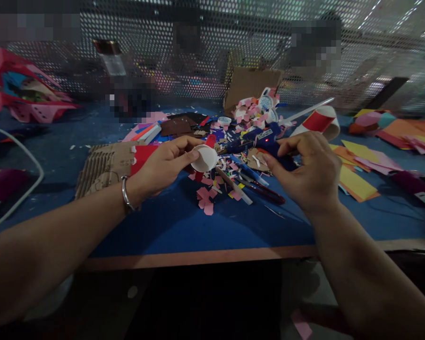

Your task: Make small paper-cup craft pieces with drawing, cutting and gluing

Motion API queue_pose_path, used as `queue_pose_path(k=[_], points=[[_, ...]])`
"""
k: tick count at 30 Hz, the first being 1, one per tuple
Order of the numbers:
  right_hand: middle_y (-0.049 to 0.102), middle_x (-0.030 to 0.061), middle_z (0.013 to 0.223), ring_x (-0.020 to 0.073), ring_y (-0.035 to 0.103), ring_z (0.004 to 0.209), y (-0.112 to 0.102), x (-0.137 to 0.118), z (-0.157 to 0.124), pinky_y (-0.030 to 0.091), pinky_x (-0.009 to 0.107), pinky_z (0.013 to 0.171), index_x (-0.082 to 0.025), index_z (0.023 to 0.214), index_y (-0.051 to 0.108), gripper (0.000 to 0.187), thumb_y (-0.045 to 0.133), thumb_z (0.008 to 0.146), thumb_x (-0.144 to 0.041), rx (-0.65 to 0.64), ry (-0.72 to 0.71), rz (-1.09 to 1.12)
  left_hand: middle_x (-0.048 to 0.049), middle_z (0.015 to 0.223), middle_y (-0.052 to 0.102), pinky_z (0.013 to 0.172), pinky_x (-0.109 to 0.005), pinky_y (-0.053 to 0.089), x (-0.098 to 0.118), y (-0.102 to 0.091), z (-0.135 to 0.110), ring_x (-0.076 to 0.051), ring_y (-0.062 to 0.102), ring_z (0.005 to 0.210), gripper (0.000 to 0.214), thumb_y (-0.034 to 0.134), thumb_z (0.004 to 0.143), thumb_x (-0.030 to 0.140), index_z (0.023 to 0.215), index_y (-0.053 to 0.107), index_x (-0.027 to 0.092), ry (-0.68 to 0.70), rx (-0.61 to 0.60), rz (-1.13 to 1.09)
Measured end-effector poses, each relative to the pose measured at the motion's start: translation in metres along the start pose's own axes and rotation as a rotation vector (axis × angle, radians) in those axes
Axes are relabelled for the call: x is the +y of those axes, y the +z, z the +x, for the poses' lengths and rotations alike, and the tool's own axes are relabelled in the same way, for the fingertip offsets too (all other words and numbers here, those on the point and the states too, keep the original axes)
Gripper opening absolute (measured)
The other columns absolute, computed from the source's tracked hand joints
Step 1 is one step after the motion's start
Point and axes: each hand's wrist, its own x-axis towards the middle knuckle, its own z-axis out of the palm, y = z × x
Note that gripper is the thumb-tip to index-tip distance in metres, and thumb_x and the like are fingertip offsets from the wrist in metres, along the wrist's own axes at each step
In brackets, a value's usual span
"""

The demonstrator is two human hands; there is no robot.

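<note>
My left hand [175,158] pinches a small white paper cup [204,158] between thumb and fingers, its round opening tilted toward me. Red strips [210,140] stick out above and below it. My right hand [310,167] is closed around the handle of a dark blue glue gun [264,138], which shows a small red light. The gun's nozzle points left and is close to the cup's right side; whether they touch I cannot tell. Below the gun lie a pair of scissors [264,190] and pink paper scraps [206,199].
Corrugated cardboard [104,165] lies at left beside a white cable [38,165]. Behind are a cardboard box [251,87] and a heap of decorated cups [265,104]. A red-and-white paper roll [318,123] and coloured sheets [357,182] lie at right. The table edge [198,259] is nearest me.
</note>
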Motion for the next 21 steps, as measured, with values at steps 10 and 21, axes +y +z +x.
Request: queue_pose_path(k=[10,21], points=[[0.071,0.0043,0.088,0.0323,0.075,0.092,0.0042,0.0061,-0.0012,0.06,0.052,0.081,-0.031,0.082,0.053,0.031,0.083,0.088,-0.035,0.071,0.057,0.027,-0.0096,0.106,0.08,0.073,-0.028,0.059,0.005,0.0019,0.0051,-0.016,0.071,0.084,0.011,0.068,0.1,0.01,0.102,0.078,0.015,-0.229,0.098,-0.248],[0.069,0.0036,0.085,0.0319,0.074,0.093,0.0052,0.0039,-0.0009,0.059,0.054,0.084,-0.031,0.082,0.056,0.028,0.083,0.087,-0.032,0.031,0.037,0.052,-0.0104,0.105,0.081,0.079,-0.031,0.062,0.0,0.0047,0.006,-0.017,0.073,0.083,0.006,0.07,0.1,0.01,0.101,0.074,0.015,-0.297,0.062,-0.318]])
